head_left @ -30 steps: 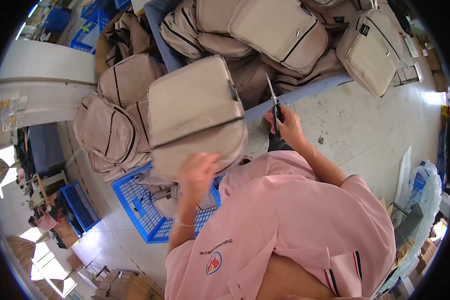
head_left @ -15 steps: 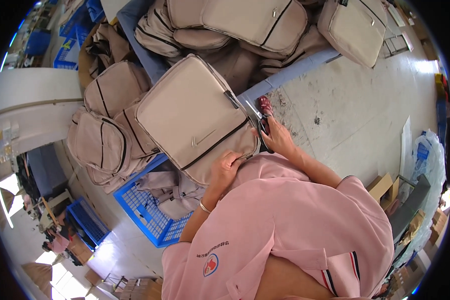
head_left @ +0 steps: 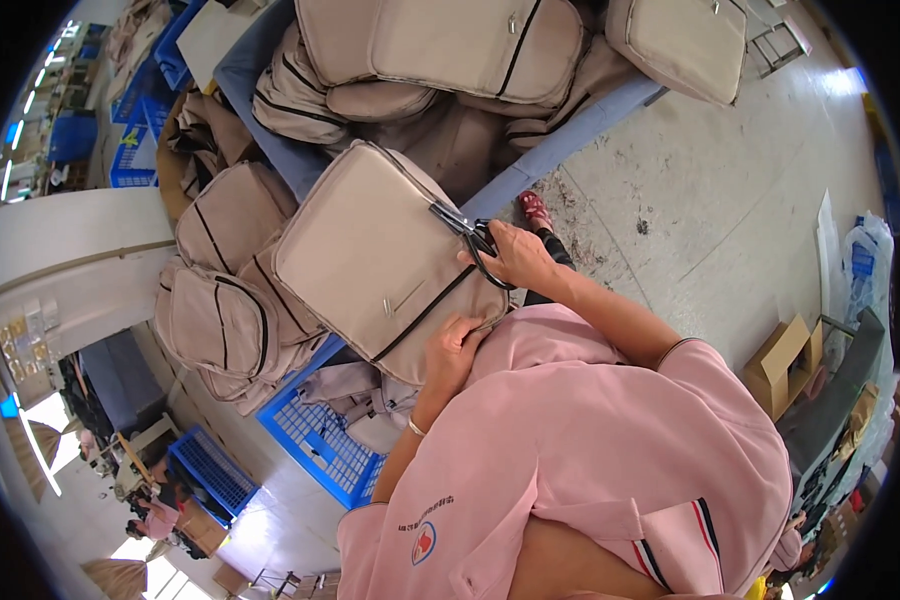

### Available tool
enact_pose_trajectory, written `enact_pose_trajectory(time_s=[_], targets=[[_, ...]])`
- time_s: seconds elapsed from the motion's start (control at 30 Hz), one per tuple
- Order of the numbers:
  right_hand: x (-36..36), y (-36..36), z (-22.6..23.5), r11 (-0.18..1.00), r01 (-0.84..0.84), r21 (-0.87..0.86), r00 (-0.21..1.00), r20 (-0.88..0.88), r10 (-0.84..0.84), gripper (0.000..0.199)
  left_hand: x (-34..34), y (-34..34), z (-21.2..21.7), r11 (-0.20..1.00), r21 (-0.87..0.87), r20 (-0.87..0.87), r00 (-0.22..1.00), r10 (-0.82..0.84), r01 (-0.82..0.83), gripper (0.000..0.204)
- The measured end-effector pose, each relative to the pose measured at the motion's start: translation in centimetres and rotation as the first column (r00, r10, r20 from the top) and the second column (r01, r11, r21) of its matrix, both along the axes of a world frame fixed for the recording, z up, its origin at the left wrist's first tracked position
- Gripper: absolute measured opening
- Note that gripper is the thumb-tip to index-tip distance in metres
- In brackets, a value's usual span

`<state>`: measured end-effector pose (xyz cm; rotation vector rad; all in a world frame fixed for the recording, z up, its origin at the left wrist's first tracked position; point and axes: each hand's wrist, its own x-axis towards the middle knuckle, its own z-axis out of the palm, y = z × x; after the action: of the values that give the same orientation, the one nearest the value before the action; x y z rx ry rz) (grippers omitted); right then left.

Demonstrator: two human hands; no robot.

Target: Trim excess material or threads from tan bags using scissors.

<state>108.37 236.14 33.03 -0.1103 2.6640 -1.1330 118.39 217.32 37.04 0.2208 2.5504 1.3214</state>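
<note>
A beige backpack [head_left: 370, 245] with a black zipper strip lies in front of me, its lower end against my body. My right hand [head_left: 515, 255] grips black-handled scissors [head_left: 478, 240], whose blades rest at the bag's right edge, by a dark strip there. At the bag's near end my left hand [head_left: 453, 355] pinches the fabric edge, fingers curled together. What exactly the scissor tips touch is too small to tell.
Beyond it, a blue-grey lined bin [head_left: 560, 150] holds several beige bags [head_left: 460, 50]. More bags [head_left: 220, 310] are piled at left. Below them stands a blue plastic basket [head_left: 315, 450] with fabric pieces. An opened cardboard box [head_left: 780, 365] sits at right.
The scissors have moved left onto the bag's right edge, with their blades now lying against it. My left hand keeps its hold near the bag's lower end. The whole view has shifted slightly.
</note>
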Motion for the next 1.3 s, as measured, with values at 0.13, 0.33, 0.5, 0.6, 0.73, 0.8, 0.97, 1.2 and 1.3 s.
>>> enact_pose_trajectory(time_s=[0.13,0.33,0.5,0.6,0.73,0.8,0.97,1.2,1.3], targets=[[1.2,-0.4,-1.6,0.998,0.056,0.036,0.994,-0.093,-0.052,0.044,0.1,0.0,0.5,0.999,-0.02,-0.03,0.999,-0.029,0.028,0.013],[1.4,-1.1,-2.3,0.985,0.146,-0.087,0.989,-0.021,-0.149,0.032,0.7,-0.9,0.2,0.995,-0.059,-0.053,0.995,-0.08,0.077,0.013],[0.6,-0.3,-2.2,0.944,0.258,-0.205,0.965,-0.001,-0.263,0.021,1.8,-3.0,3.9,0.992,-0.023,-0.364,0.925,0.11,-0.127,0.014],[0.3,0.2,0.7,0.906,0.262,-0.334,0.965,0.12,-0.235,0.016,3.8,-5.5,7.8,0.887,-0.072,-0.387,0.833,0.396,-0.456,0.013],[0.5,1.2,-2.5,0.823,0.349,-0.448,0.911,0.367,-0.187,0.025,6.3,-11.3,12.2,0.491,0.178,-0.259,0.441,0.86,-0.853,0.013],[1.0,0.3,-3.5,0.813,0.168,-0.558,0.981,0.177,-0.082,0.031,8.6,-14.0,14.1,0.257,0.315,-0.252,0.18,0.951,-0.914,0.015],[1.2,-3.7,-2.0,0.921,-0.024,-0.388,0.961,0.244,0.128,0.039,17.0,-18.6,12.2,-0.064,0.507,-0.187,-0.183,0.965,-0.859,0.019],[2.2,-7.4,-1.1,0.884,-0.126,-0.45,0.939,0.232,0.252,0.042,29.6,-26.3,9.5,-0.33,-0.004,-0.493,-0.285,0.822,-0.944,0.02],[2.3,-8.1,-1.4,0.872,-0.102,-0.48,0.933,0.259,0.251,0.04,34.7,-30.0,9.6,-0.335,-0.137,-0.65,-0.17,0.74,-0.932,0.02]])
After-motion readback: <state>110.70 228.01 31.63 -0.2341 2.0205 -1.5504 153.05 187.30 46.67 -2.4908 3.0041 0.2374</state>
